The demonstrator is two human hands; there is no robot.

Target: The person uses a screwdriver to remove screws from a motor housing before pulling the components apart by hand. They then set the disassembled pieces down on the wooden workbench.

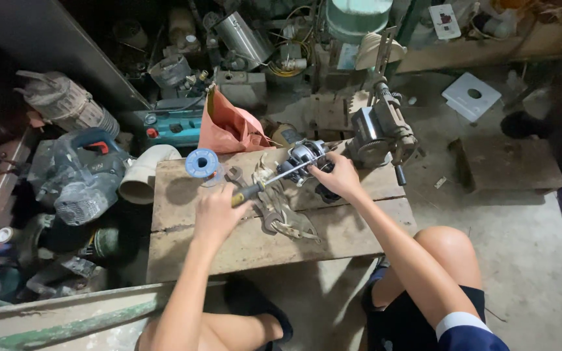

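Left hand (214,213) clenched on screwdriver (269,183), tip at motor (305,158); right hand (336,177) grasping motor on wooden bench (248,244), beside spool (201,162).

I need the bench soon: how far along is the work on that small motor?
Done: the small motor sits out on the wooden board, with wrenches lying beside it. In hand: the left hand drives a screwdriver into the motor while the right hand steadies it. Left: the housing looks closed, so it seems early; I cannot see any loose screws.
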